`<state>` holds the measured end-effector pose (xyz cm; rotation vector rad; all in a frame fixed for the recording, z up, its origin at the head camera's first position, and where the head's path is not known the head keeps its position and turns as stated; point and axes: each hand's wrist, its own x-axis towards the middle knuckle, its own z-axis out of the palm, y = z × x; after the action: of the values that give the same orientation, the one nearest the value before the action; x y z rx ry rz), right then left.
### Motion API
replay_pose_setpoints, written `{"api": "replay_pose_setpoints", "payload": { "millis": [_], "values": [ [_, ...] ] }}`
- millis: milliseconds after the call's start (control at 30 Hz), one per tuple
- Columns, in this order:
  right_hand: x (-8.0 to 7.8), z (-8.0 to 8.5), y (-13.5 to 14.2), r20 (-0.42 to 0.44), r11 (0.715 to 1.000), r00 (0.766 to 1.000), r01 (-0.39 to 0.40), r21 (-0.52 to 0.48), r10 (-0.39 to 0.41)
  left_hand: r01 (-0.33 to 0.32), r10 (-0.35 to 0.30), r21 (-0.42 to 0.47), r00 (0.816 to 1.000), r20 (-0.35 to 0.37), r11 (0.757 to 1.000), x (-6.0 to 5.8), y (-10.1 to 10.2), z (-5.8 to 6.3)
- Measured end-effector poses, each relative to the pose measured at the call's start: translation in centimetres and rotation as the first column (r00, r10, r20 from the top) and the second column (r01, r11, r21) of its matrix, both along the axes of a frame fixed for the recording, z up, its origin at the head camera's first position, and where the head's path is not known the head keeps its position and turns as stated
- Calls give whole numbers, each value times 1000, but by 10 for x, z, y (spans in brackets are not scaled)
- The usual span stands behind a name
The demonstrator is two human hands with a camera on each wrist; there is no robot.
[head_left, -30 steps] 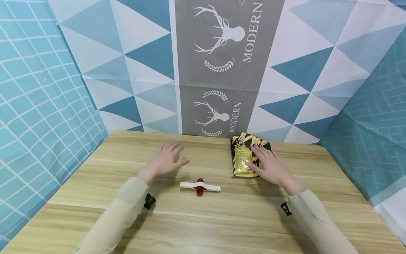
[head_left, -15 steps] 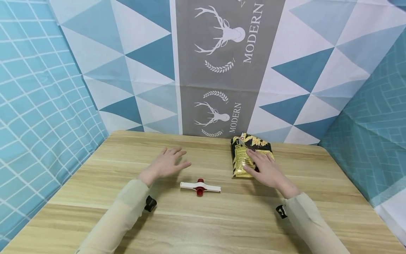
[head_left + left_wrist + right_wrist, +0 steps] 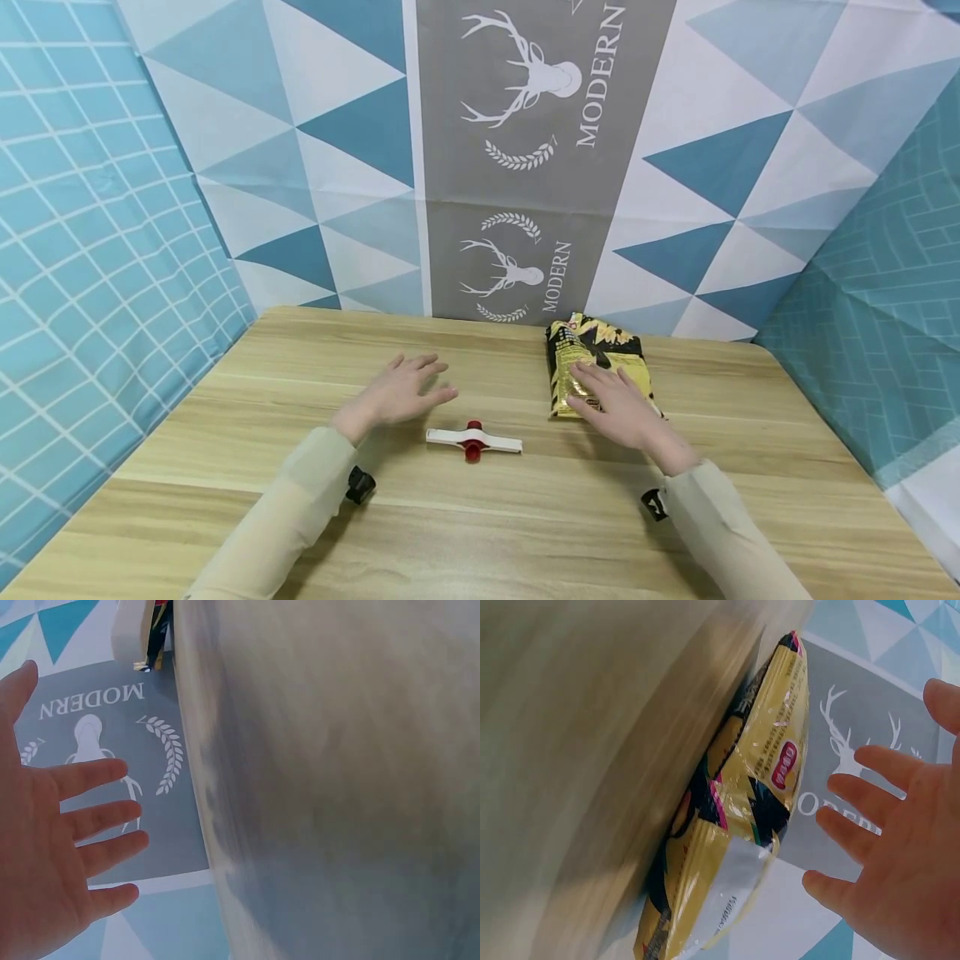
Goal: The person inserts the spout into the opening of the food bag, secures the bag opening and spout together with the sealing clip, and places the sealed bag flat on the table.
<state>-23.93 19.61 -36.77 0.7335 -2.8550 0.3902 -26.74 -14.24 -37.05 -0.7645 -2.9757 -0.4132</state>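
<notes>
My left hand point(image 3: 397, 392) hovers over the wooden table, fingers straight and spread, holding nothing. To its right lies a long white bar with a red round piece through its middle point(image 3: 473, 442). The bar's white end point(image 3: 131, 634) shows at the top of the left wrist view. My right hand point(image 3: 618, 408) overlaps the lower part of a black and yellow snack bag point(image 3: 566, 358) in the head view. In the right wrist view a gap separates its spread fingers from the bag point(image 3: 772, 742), which lies on the table.
The wooden table point(image 3: 480, 533) runs back to a patterned cloth wall point(image 3: 510, 183) with deer prints. Blue tiled cloth point(image 3: 97, 208) hangs at the left and a teal cloth point(image 3: 877, 275) at the right. A black strap piece point(image 3: 361, 485) sits by the left sleeve.
My right hand has drawn left and a little nearer over the bag, uncovering more of its right side. My left hand has shifted slightly right and nearer. Bag and white bar stay put.
</notes>
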Motion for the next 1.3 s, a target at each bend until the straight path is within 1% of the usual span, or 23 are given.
{"api": "replay_pose_setpoints", "payload": {
  "millis": [267, 467, 567, 767, 933, 1033, 1167, 1300],
  "values": [
    [3, -5, -6, -3, 1000, 1000, -21, 9, 21, 16, -16, -5, 1000, 23, 1000, 5, 3, 0],
    [7, -6, -13, -8, 999, 999, -44, -8, 44, 24, -24, 1, 999, 29, 1000, 6, 5, 0],
    [8, -6, -15, -8, 999, 999, -52, -8, 52, 19, -19, -12, 999, 41, 1000, 7, 7, -1],
    [7, -6, -17, -18, 999, 999, -51, 2, 51, 3, -3, -2, 998, 66, 1000, 11, 10, 0],
    [8, -7, -21, -1, 998, 998, -63, 7, 63, 32, -31, -17, 997, 75, 999, 14, 13, -1],
    [9, -10, -24, 9, 997, 997, -71, 16, 71, 51, -48, -30, 995, 86, 998, 15, 14, -4],
    [10, -13, -26, 15, 997, 997, -79, 16, 78, 57, -54, -33, 994, 92, 998, 17, 16, -6],
    [12, -13, -30, 16, 996, 996, -90, -1, 90, 71, -67, -43, 994, 89, 997, 21, 18, -5]
  ]
}}
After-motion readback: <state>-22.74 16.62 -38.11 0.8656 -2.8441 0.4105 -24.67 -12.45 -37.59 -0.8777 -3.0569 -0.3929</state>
